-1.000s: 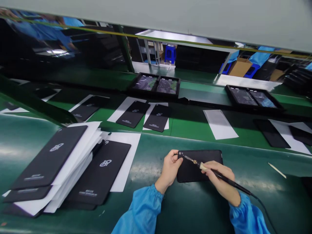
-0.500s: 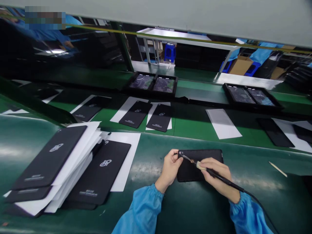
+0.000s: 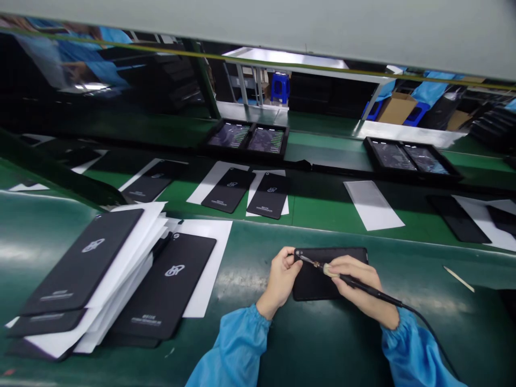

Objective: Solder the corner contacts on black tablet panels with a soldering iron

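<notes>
Flat on the green bench lies a black tablet back cover, its plain inner side up. My left hand grips its upper left corner, thumb and fingers closed around the edge. In my right hand is a soldering iron, held like a pen. Its metal tip points left and reaches that same corner, close to a small round part beside my left fingertips. Whether the tip touches is too small to tell. The iron's cord runs off to the lower right.
At left, black covers are stacked with white sheets. Beyond the bench, a green belt carries more covers and sheets. Farther back are framed trays with screens. A thin wooden stick lies at right. A co-worker's blue sleeve shows upper left.
Covers and sheets on the near belt have shifted slightly right, while the trays behind have slid slightly left. My hands, the iron and the cover stay almost in place.
</notes>
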Demonstrator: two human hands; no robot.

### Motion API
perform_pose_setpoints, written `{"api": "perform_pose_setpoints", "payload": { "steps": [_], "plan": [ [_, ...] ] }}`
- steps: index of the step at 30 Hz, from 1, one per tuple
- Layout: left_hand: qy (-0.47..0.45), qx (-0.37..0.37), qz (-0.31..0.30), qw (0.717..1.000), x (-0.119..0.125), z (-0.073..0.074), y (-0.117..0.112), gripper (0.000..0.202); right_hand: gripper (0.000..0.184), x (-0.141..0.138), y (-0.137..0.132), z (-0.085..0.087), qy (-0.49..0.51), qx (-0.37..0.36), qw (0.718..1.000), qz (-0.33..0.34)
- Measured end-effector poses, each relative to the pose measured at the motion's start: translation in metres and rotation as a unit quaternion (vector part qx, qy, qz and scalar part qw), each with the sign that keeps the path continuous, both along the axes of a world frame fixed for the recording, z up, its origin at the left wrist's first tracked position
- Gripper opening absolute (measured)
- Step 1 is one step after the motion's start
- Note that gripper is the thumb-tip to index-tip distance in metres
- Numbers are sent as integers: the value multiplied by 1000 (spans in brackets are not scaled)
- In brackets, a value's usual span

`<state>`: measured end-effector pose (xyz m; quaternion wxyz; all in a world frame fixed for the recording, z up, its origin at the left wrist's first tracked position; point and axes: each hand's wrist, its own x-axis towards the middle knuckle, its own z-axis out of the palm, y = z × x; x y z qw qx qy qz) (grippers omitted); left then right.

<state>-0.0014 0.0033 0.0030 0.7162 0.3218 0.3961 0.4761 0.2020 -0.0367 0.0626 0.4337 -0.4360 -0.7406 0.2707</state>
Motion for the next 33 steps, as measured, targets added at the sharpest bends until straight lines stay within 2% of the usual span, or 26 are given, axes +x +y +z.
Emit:
{"api": "perform_pose_setpoints", "payload": {
  "steps": [5, 13, 19, 33],
  "plan": [
    [-5, -2, 0, 1000, 0, 3, 0, 30, 18, 2, 4, 9, -3, 0, 1000, 2],
    [1, -4, 1, 1000, 0, 2, -1, 29, 18, 6, 17, 4, -25, -6, 999, 25],
    [4, -12, 1, 1000, 1, 4, -1, 29, 17, 12, 23, 8, -35, -21, 998, 39],
    [-3, -9, -5, 1000, 1, 7, -1, 29, 16, 3, 10, 6, -16, -11, 1000, -1]
  ]
}}
